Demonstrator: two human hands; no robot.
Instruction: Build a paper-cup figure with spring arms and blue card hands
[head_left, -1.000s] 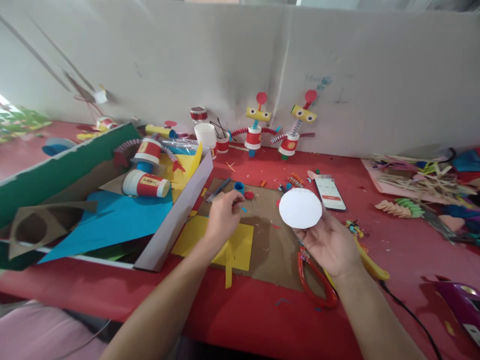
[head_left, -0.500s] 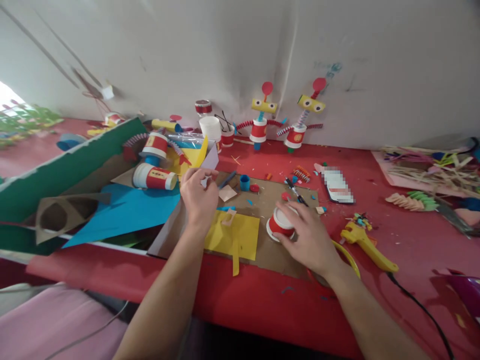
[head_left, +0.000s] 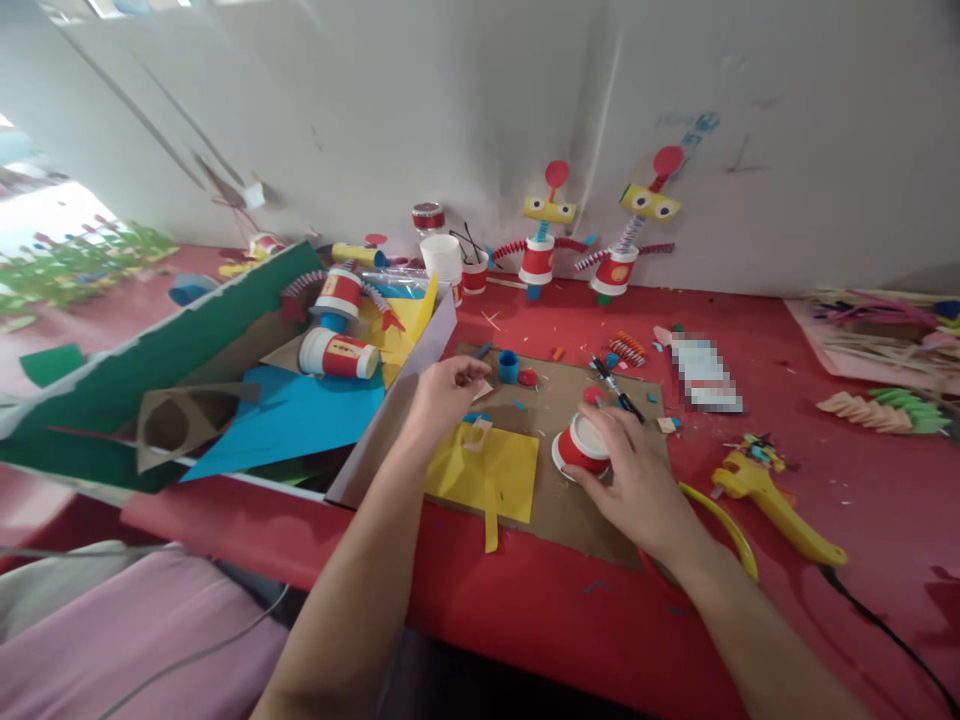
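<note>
My right hand (head_left: 634, 475) is wrapped around a small red and white paper cup (head_left: 583, 448), which stands upside down on a brown cardboard sheet (head_left: 559, 395). My left hand (head_left: 448, 393) hovers over the cardboard's left part, beside the box wall, its fingers loosely curled and apart with nothing visible in them. Just beyond its fingertips stands a short blue paper tube (head_left: 508, 367). Below it lies yellow paper (head_left: 517, 475) with a yellow strip (head_left: 491, 520) and a small beige cut-out piece (head_left: 478, 433) on top. A black marker (head_left: 619, 390) rests behind the cup.
An open box (head_left: 247, 285) at left holds blue paper (head_left: 292, 420) and a cup figure (head_left: 337, 355). Two cup robots (head_left: 537, 262) stand by the wall. At right are a yellow glue gun (head_left: 784, 515) with its cord, a phone (head_left: 705, 372) and folded paper strips (head_left: 885, 410).
My left hand has come away from the box's edge, lower and over the cardboard, its fingers stretching rightward. My right hand stays on the cup. The whole view has shifted slightly left.
</note>
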